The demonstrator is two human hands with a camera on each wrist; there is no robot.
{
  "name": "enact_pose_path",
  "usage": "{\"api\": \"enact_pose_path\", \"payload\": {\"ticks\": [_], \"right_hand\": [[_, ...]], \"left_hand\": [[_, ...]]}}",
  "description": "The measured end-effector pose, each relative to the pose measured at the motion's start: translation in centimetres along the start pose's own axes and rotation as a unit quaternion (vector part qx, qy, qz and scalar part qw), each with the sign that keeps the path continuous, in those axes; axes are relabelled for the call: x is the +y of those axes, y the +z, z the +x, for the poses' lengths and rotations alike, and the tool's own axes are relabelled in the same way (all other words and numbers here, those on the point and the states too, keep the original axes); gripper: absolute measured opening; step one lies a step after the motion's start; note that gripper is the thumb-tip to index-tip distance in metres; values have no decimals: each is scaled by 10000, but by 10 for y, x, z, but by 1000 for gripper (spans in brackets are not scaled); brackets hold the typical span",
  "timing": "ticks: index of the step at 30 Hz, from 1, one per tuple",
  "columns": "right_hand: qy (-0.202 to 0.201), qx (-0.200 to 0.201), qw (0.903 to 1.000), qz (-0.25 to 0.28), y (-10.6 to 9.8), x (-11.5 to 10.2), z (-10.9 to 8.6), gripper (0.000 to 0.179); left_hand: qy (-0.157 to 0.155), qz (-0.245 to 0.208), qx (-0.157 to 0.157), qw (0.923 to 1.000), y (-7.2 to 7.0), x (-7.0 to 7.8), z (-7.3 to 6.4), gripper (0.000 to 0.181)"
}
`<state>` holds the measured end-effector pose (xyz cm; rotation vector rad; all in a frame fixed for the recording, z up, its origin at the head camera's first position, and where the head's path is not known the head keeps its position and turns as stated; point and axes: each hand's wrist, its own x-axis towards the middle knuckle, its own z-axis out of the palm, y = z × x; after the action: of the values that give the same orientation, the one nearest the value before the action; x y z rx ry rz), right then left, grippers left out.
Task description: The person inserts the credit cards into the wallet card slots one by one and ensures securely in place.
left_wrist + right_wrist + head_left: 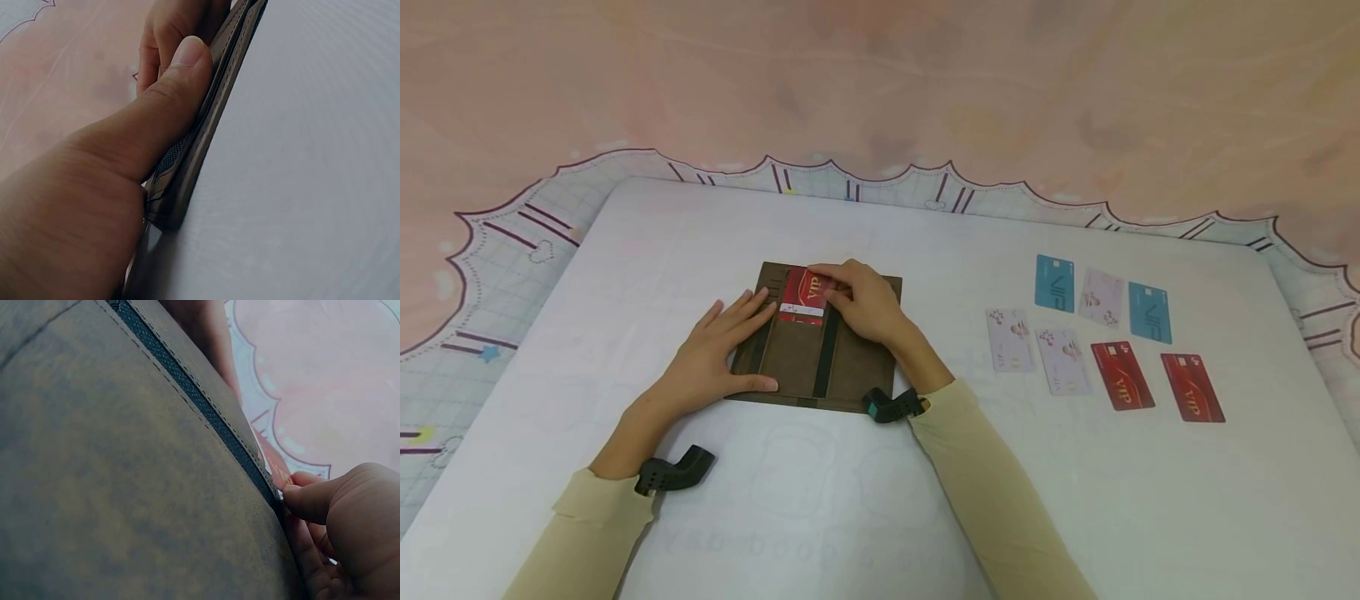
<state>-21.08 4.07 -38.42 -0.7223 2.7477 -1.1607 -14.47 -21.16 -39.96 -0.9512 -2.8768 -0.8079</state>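
Observation:
A brown wallet (793, 358) lies spread on the white table, with dark bands running down it. At its upper part a red VIP card (803, 287) shows, a white strip (801, 310) crossing its lower part. My right hand (868, 302) pinches the right edge of this card between thumb and fingers; in the right wrist view a sliver of the red card (275, 464) shows by the thumb. Spread over the wallet's left side, my left hand (718, 350) rests with straight fingers. Its thumb (178, 81) lies along the wallet's near edge.
Right of the wallet several loose cards lie in two rough rows: blue cards (1055, 283), pale floral cards (1010, 340) and red VIP cards (1122, 376). Behind the white table (820, 500) is a pink cloth (880, 92) with a scalloped, patterned border.

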Motion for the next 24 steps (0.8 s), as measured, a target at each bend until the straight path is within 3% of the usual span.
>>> {"api": "enact_pose_path", "payload": {"ticks": [24], "right_hand": [[-326, 4, 9994, 103, 0, 2, -1, 32]], "left_hand": [[-11, -17, 4, 10000, 1, -1, 0, 100]]}}
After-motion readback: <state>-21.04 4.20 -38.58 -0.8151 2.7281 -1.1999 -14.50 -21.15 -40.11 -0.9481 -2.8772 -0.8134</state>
